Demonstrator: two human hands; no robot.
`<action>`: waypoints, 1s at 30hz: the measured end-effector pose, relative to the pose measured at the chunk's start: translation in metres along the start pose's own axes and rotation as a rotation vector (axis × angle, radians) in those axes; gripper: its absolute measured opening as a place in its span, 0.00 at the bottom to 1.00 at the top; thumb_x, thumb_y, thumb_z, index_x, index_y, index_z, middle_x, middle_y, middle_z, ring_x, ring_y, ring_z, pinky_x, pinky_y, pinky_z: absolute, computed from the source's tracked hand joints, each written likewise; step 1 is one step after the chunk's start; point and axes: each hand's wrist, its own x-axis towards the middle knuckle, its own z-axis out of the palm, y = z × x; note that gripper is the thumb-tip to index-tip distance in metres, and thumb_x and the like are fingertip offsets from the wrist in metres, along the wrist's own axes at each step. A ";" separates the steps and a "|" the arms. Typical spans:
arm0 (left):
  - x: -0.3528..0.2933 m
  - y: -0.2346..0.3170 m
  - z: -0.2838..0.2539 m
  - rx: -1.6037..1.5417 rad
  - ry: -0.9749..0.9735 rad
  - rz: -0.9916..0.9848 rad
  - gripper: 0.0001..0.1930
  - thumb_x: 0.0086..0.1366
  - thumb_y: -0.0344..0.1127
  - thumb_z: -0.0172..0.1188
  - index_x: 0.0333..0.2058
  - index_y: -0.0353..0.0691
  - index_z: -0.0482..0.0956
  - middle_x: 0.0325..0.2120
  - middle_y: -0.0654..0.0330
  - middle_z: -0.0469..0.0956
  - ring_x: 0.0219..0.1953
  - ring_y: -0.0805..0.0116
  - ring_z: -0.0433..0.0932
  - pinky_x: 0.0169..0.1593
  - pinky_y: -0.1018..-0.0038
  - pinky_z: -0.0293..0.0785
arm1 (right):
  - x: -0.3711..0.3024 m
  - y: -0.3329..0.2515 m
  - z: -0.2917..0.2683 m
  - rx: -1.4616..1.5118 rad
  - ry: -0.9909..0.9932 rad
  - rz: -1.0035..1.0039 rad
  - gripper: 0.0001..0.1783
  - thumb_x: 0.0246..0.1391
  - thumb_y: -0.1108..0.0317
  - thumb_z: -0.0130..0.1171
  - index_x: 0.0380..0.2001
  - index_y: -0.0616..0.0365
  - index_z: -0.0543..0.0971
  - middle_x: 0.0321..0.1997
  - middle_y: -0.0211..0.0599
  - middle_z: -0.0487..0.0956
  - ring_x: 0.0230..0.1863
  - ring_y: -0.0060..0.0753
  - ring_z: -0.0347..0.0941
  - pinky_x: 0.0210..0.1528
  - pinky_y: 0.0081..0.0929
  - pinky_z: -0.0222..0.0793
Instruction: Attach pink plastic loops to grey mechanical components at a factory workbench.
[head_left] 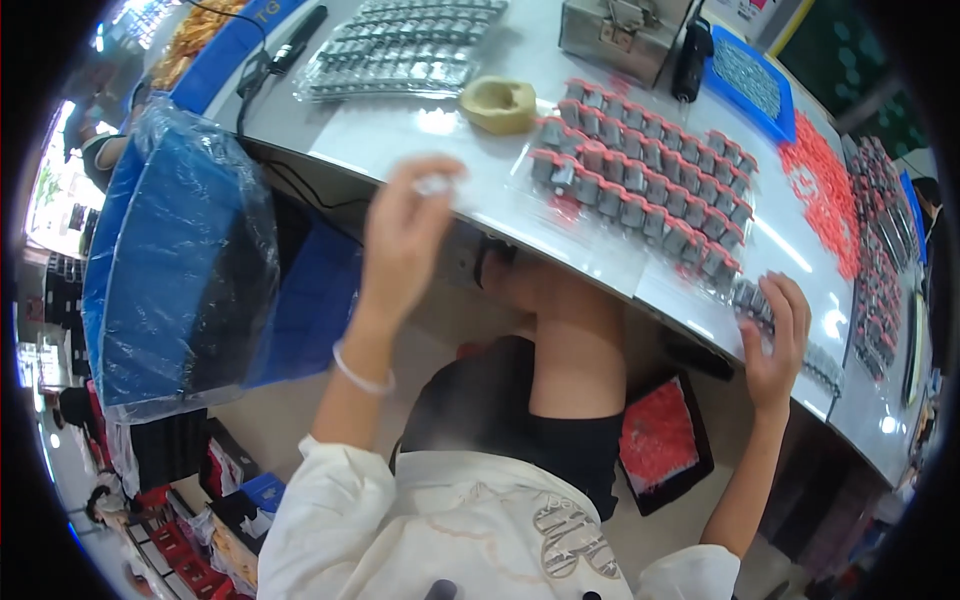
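My left hand [402, 235] is raised over the table's front edge, blurred by motion. Its fingers are curled together around a small whitish thing [434, 185] too smeared to name. On the right, my right hand [780, 340] rests at the table edge with its thumb apart from its fingers. The fingertips touch or lie beside small dark grey parts [750, 300]. Between the hands, a clear plastic tray holds rows of dark grey parts with red pieces on top [650, 180]. A yellowish hollow block [500, 106] stands behind my left hand.
A clear tray of grey parts [400, 45] lies at the far left, near a metal box [625, 35]. A blue tray of small bits [748, 80] and loose red pieces [822, 190] are at right. A plastic-lined blue bin [180, 270] stands left; a red-filled box [660, 435] sits below.
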 end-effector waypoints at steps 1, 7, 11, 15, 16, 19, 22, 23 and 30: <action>0.026 -0.010 -0.013 0.069 0.110 0.170 0.10 0.63 0.27 0.50 0.43 0.36 0.75 0.38 0.60 0.75 0.40 0.74 0.72 0.44 0.77 0.68 | -0.004 0.002 0.000 0.003 0.016 -0.007 0.17 0.52 0.69 0.57 0.46 0.63 0.74 0.47 0.45 0.74 0.50 0.45 0.69 0.55 0.34 0.62; 0.170 -0.051 -0.118 0.639 0.107 0.664 0.15 0.66 0.33 0.47 0.50 0.36 0.72 0.50 0.51 0.72 0.56 0.56 0.69 0.57 0.69 0.62 | -0.013 0.006 0.006 -0.019 0.132 0.037 0.15 0.54 0.67 0.56 0.44 0.62 0.75 0.45 0.45 0.75 0.49 0.49 0.69 0.52 0.40 0.62; 0.213 -0.073 -0.142 0.890 -0.036 0.636 0.19 0.68 0.40 0.44 0.52 0.37 0.70 0.54 0.51 0.69 0.59 0.54 0.65 0.62 0.67 0.55 | -0.014 0.005 0.007 -0.018 0.121 0.088 0.12 0.53 0.73 0.54 0.42 0.65 0.75 0.43 0.46 0.75 0.47 0.47 0.69 0.52 0.38 0.63; 0.214 -0.071 -0.136 0.856 -0.149 0.561 0.18 0.68 0.41 0.45 0.52 0.38 0.71 0.55 0.51 0.69 0.60 0.53 0.64 0.63 0.66 0.54 | -0.018 0.007 0.006 -0.019 0.153 0.124 0.11 0.51 0.78 0.53 0.39 0.66 0.75 0.40 0.45 0.75 0.44 0.47 0.70 0.49 0.38 0.64; 0.211 -0.070 -0.132 0.845 -0.119 0.587 0.17 0.68 0.40 0.46 0.51 0.39 0.71 0.53 0.52 0.71 0.57 0.53 0.66 0.60 0.67 0.59 | -0.016 0.006 0.005 -0.026 0.156 0.130 0.10 0.50 0.79 0.53 0.38 0.66 0.75 0.39 0.45 0.74 0.43 0.47 0.70 0.48 0.38 0.64; 0.205 -0.063 -0.134 0.769 -0.096 0.528 0.16 0.68 0.40 0.47 0.50 0.40 0.72 0.49 0.52 0.73 0.52 0.54 0.71 0.55 0.68 0.64 | -0.016 0.006 0.007 -0.030 0.171 0.140 0.10 0.50 0.80 0.52 0.38 0.66 0.75 0.39 0.45 0.74 0.43 0.47 0.69 0.47 0.38 0.65; 0.210 -0.054 -0.134 0.726 -0.147 0.499 0.15 0.68 0.39 0.46 0.45 0.36 0.74 0.44 0.54 0.74 0.47 0.57 0.72 0.53 0.72 0.64 | -0.015 0.007 0.008 -0.037 0.169 0.144 0.10 0.49 0.81 0.52 0.37 0.66 0.75 0.38 0.45 0.74 0.41 0.46 0.70 0.46 0.37 0.65; 0.214 -0.053 -0.136 0.727 -0.146 0.499 0.15 0.68 0.39 0.46 0.45 0.36 0.74 0.44 0.54 0.74 0.47 0.57 0.72 0.53 0.72 0.64 | -0.015 0.007 0.009 -0.036 0.169 0.143 0.10 0.49 0.81 0.52 0.37 0.66 0.75 0.38 0.45 0.74 0.41 0.46 0.70 0.46 0.37 0.65; 0.233 -0.040 -0.140 0.909 -0.185 0.589 0.12 0.67 0.39 0.49 0.36 0.36 0.75 0.33 0.56 0.72 0.38 0.61 0.73 0.44 0.72 0.68 | -0.013 0.005 0.011 -0.050 0.182 0.155 0.10 0.47 0.83 0.53 0.35 0.66 0.76 0.36 0.44 0.75 0.40 0.45 0.70 0.44 0.36 0.65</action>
